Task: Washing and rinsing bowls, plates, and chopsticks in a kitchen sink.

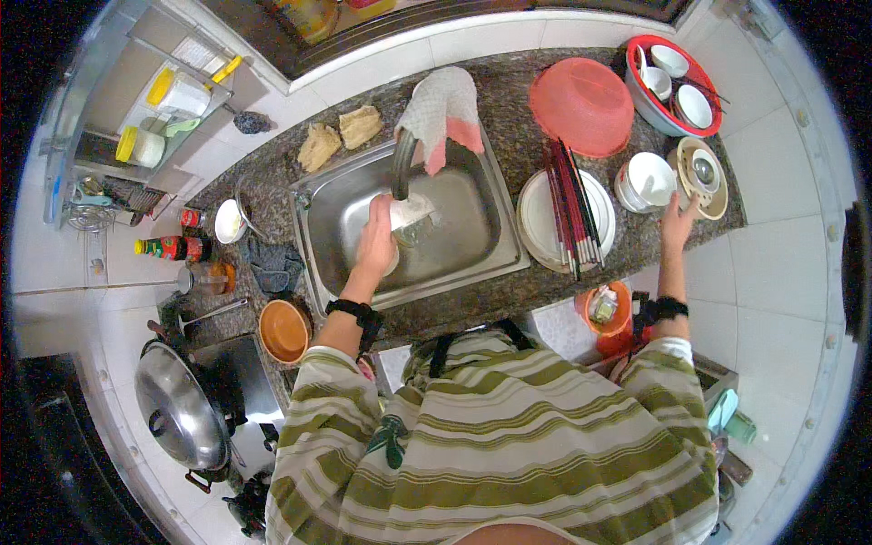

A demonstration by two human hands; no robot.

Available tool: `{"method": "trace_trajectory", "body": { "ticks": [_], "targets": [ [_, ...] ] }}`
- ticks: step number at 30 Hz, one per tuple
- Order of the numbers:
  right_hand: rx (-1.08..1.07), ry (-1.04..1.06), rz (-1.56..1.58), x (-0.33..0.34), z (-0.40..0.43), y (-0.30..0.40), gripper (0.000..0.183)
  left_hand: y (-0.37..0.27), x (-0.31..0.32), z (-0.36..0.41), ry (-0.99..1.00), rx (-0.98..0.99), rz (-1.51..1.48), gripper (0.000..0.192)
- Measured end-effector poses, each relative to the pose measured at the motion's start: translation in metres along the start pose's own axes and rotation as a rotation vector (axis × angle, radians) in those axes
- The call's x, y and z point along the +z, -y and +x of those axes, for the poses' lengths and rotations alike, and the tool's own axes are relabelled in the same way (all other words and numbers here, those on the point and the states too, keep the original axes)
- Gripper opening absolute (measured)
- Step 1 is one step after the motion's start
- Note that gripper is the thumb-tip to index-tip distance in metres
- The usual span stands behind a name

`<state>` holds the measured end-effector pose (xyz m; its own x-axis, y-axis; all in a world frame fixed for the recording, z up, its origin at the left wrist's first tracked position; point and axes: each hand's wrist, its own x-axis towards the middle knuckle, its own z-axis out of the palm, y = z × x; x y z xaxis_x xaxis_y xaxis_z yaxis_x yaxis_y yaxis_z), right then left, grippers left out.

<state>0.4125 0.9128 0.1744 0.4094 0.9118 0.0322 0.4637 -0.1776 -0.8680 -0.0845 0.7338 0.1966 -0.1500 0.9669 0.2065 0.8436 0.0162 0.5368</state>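
My left hand (pixel 377 238) is in the steel sink (pixel 463 211), shut on a white bowl (pixel 411 212) held tilted under the dark faucet (pixel 403 163). A grey and pink cloth (pixel 443 102) hangs over the faucet's base. My right hand (pixel 677 223) reaches to the right part of the counter, fingers apart, beside stacked white bowls (pixel 646 180). Its fingertips are near a beige basin (pixel 713 199) with a small bowl inside; whether they touch either is unclear. Left of the bowls, several dark red chopsticks (pixel 574 211) lie across stacked white plates (pixel 535 228).
An upturned red plastic basket (pixel 579 102) and a red-rimmed basin of bowls (pixel 637 95) stand at the back right. Two sponge-like pieces (pixel 360 127) lie behind the sink. At left are a brown bowl (pixel 283 332), sauce bottles (pixel 170 248) and a lidded wok (pixel 178 402).
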Motion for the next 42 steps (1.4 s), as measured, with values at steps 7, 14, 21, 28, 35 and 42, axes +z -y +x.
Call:
{"method": "trace_trajectory", "body": {
  "ticks": [7,14,21,28,35,42],
  "targets": [
    [-0.364,0.710,0.018,0.077,-0.195,0.126,0.038,0.023,-0.023,-0.016,0.102,0.024,0.077,0.050],
    [-0.494,1.096,-0.058,0.217,-0.282,0.131,0.056,0.046,-0.009,-0.036,0.164,-0.040,-0.311,0.049],
    [-0.350,1.026,-0.238,0.256,-0.264,0.060,0.036,0.138,0.022,-0.035,0.591,-0.340,-0.502,0.082],
    [0.413,0.989,0.021,0.222,-0.269,0.070,0.039,0.271,0.103,-0.076,0.670,-0.555,-0.133,0.060],
    [0.486,0.892,0.193,0.201,-0.269,0.053,0.035,0.249,0.112,-0.065,0.750,-1.094,-0.737,0.044],
    [0.230,0.900,0.207,0.197,-0.275,0.034,0.042,0.210,0.085,-0.042,0.371,-0.405,-0.222,0.046]
  ]
}}
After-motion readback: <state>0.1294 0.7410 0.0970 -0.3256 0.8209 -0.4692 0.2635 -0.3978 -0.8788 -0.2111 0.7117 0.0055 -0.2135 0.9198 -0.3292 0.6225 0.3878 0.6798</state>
